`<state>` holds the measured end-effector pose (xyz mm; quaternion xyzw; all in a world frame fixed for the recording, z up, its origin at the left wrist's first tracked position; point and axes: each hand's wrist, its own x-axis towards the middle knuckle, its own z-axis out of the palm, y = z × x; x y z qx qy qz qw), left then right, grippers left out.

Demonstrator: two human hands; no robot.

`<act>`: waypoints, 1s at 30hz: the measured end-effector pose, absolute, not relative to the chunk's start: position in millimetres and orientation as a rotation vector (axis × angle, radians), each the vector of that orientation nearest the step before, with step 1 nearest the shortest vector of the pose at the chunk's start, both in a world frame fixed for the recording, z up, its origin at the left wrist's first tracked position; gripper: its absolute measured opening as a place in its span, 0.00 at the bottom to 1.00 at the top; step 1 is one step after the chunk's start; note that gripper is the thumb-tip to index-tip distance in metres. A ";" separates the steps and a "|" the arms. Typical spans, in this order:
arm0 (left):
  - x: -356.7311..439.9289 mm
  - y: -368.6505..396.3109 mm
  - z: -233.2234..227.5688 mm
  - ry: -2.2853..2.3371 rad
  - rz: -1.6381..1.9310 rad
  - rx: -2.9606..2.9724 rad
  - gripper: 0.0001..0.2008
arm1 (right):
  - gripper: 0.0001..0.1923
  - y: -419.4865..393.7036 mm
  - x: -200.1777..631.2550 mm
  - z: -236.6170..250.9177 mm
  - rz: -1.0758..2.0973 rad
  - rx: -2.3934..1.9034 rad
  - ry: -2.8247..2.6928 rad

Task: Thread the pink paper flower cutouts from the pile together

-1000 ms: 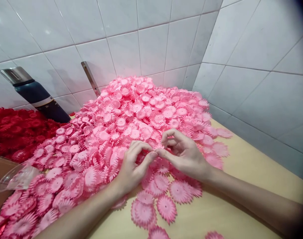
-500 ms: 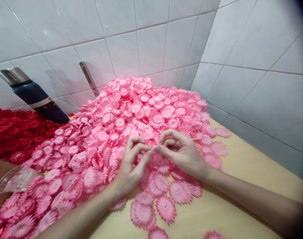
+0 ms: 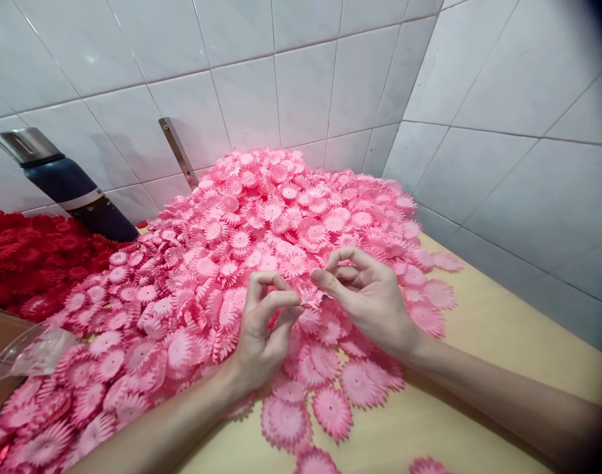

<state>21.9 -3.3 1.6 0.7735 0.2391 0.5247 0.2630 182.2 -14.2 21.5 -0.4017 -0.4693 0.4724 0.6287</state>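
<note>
Above the near side of a big heap of pink, flower-shaped petal discs (image 3: 281, 197), my two hands are raised close together. My left hand (image 3: 266, 329) is pinched, thumb tip against a fingertip. My right hand (image 3: 367, 303) pinches too, its fingers curled, slightly higher and to the right. A pale, see-through bit shows near the fingertips, but I cannot make out what it is or which hand has it. Below them, a loose pink disc (image 3: 332, 411) with a toothed edge and a small centre hole lies on the yellowish table (image 3: 444, 421).
A dark blue steel-capped flask (image 3: 83, 197) leans at the left, behind red petals (image 3: 39, 263). A clear plastic dish (image 3: 14, 368) sits by a cardboard box (image 3: 2, 329). A metal strip (image 3: 178, 153) rests against the tiled wall (image 3: 305, 85).
The fingertips, which met half a second ago, are now apart. My right hand has shifted slightly right and up, and a pale, clear bit shows between the hands.
</note>
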 end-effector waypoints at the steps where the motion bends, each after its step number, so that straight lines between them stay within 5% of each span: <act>1: 22.0 -3.4 2.1 0.648 1.426 2.093 0.13 | 0.15 -14.0 182.0 21.0 1.068 -0.930 -1.074; 18: 20.4 -10.5 7.6 0.475 1.413 2.188 0.11 | 0.15 0.4 203.3 10.5 0.888 -1.118 -0.900; 26: 21.0 6.9 4.5 1.112 1.410 1.770 0.03 | 0.14 -2.5 197.2 11.9 0.877 -1.064 -1.122; 30: 19.4 8.7 2.5 1.138 1.397 1.658 0.09 | 0.11 -7.9 195.8 11.1 0.899 -1.061 -1.245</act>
